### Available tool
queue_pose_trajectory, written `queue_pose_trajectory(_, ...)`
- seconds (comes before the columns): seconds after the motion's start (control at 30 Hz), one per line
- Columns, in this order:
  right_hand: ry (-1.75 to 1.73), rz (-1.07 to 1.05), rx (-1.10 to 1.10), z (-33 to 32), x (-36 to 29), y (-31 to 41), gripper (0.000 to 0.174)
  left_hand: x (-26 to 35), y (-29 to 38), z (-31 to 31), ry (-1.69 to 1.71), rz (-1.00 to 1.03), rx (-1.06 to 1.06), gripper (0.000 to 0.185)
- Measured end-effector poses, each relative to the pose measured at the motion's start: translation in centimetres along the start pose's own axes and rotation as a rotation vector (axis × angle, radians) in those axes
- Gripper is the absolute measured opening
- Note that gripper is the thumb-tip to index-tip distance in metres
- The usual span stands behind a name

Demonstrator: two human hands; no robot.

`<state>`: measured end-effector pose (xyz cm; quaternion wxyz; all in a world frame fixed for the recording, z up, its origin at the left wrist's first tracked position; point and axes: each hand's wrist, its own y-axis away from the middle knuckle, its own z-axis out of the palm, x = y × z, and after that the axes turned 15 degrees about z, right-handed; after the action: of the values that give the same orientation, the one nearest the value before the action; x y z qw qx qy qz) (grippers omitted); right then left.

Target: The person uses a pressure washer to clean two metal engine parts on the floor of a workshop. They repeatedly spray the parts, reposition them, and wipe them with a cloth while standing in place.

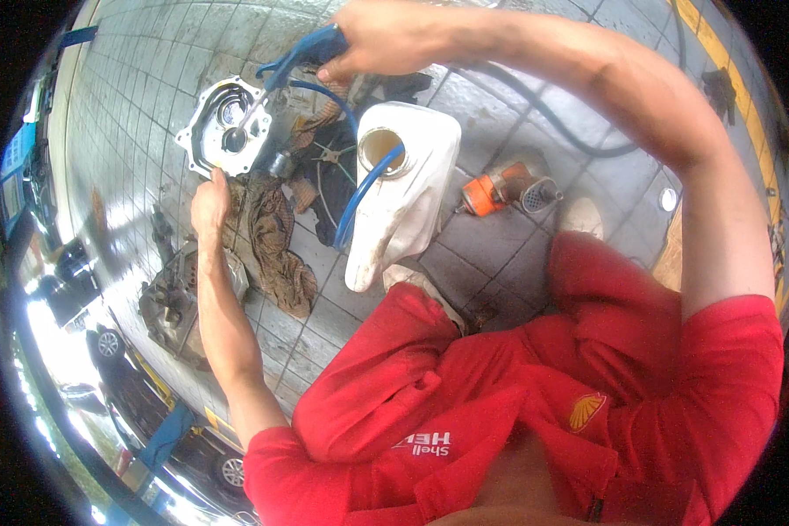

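Note:
My left hand (209,202) grips the near edge of a cast metal housing cover (242,155). The cover is pale, with an irregular bolted flange and two round bores facing up. In my right hand (384,39) is a blue spray gun (312,56). Its thin metal nozzle (255,108) points into the cover. A blue tube (360,197) loops from near the gun into the open mouth of a white plastic jug (414,191), which stands in front of my legs. Whether the trigger is pressed cannot be seen.
A dirty rag (279,269) lies beside a gearbox case (171,309) on the tiled floor. An orange tool (483,196) lies right of the jug. A grey hose (552,128) curves behind my right forearm. Cars (151,394) stand at far left.

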<state>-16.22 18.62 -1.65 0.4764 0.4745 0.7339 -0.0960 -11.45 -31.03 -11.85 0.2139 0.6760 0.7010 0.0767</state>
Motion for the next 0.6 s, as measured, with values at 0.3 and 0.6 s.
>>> queue_pose_trajectory(0.3,0.065,-0.016,0.004,0.3,-0.8,0.3,0.022,1.5,2.1,-0.6,0.202,-0.152,0.034,0.085)
queue_pose_trajectory(0.6,0.018,0.020,-0.035,0.1,-1.3,0.7,0.023,0.8,1.9,0.3,0.190,-0.158,0.038,0.085)
